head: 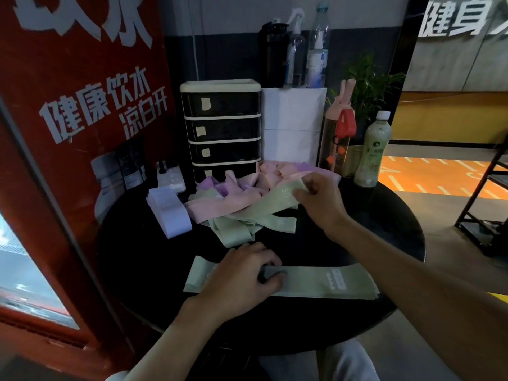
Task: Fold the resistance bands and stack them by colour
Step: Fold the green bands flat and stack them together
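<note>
A flat stack of folded green bands (316, 281) lies near the front of the round black table (384, 243). My left hand (242, 273) rests on its left half with curled fingers pressing it down. My right hand (316, 196) pinches the end of a loose green band (264, 207) and lifts it off a tangled pile of pink, purple and green bands (247, 193) in the middle of the table. A stack of folded pale lilac bands (170, 210) sits to the left of the pile.
Behind the pile stand a black drawer unit (222, 127), a white box (291, 125) with bottles on top, a pink-capped bottle (338, 138) and a green drink bottle (371, 152). A white power strip (170, 177) lies at the back left beside a red panel.
</note>
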### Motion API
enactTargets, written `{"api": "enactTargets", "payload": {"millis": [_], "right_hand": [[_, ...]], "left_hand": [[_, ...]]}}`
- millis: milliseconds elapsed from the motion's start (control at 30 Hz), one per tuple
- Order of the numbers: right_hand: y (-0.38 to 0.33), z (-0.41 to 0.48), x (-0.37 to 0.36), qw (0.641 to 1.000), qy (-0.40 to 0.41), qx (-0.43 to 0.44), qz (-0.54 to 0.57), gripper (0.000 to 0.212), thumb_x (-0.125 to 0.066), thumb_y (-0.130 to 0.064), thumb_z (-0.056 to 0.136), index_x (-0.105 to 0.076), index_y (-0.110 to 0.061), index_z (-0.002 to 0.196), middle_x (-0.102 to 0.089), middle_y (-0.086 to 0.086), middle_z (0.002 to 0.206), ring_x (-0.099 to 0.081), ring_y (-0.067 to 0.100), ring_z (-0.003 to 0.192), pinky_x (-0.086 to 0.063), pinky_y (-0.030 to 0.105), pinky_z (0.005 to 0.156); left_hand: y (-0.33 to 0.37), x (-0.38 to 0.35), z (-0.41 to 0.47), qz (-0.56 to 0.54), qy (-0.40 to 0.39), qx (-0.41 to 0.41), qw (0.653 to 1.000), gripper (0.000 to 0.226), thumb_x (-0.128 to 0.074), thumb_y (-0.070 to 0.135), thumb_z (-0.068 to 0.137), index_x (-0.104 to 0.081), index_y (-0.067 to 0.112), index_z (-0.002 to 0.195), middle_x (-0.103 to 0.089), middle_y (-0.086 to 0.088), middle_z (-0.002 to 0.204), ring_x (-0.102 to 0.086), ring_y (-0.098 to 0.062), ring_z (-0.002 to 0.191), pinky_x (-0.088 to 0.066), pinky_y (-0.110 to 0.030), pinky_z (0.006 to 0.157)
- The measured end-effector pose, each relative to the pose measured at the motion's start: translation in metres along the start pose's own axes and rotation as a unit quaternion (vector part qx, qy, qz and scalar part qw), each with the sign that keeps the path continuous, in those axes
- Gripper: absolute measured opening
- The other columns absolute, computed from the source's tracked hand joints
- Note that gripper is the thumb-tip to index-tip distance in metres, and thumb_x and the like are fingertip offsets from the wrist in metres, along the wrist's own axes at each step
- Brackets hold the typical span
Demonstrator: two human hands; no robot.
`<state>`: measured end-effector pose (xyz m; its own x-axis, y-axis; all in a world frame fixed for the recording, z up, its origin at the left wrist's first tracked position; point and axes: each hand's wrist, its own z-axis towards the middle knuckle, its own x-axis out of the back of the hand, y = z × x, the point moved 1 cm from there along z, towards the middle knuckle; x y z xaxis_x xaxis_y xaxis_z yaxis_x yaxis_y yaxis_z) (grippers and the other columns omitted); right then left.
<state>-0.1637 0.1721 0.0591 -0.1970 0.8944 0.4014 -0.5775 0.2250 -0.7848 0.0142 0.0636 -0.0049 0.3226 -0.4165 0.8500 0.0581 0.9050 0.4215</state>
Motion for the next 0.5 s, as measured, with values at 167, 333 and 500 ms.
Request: {"api": "enactTargets", "payload": {"millis": [167, 333, 500], "right_hand": [[-0.041, 0.01, 0.028, 0.998, 0.023, 0.051, 0.041, 0.007, -0.065, 0.0, 0.082, -0.067, -0.007, 0.081, -0.059, -0.004, 0.069, -0.048, 0.005, 0.06, -0.041, 0.024, 0.058], [-0.063, 0.018, 0.046, 0.993, 0.038, 0.107, 0.036, 0.01, -0.069, -0.003, 0.083, -0.067, -0.013, 0.083, -0.061, -0.007, 0.071, -0.052, 0.009, 0.065, -0.044, 0.027, 0.062], [-0.087, 0.02, 0.065, 0.986, 0.059, 0.135, 0.08, 0.019, -0.072, -0.001, 0.082, -0.062, -0.017, 0.085, -0.065, -0.006, 0.079, -0.06, 0.003, 0.066, -0.052, 0.021, 0.063]], "left_hand": [[0.003, 0.007, 0.004, -0.024, -0.007, -0.011, 1.0, 0.028, -0.057, 0.051, 0.088, -0.068, 0.028, 0.101, -0.058, 0.015, 0.101, -0.057, -0.006, 0.096, -0.049, -0.036, 0.09], [0.015, 0.039, 0.02, -0.048, 0.068, -0.021, 0.996, 0.02, -0.053, 0.037, 0.085, -0.069, 0.026, 0.085, -0.064, 0.01, 0.087, -0.059, -0.007, 0.083, -0.052, -0.038, 0.077], [0.044, 0.101, 0.052, -0.104, 0.194, -0.036, 0.975, 0.025, -0.052, 0.041, 0.085, -0.066, 0.021, 0.081, -0.065, 0.008, 0.073, -0.059, -0.004, 0.069, -0.047, -0.024, 0.063]]}}
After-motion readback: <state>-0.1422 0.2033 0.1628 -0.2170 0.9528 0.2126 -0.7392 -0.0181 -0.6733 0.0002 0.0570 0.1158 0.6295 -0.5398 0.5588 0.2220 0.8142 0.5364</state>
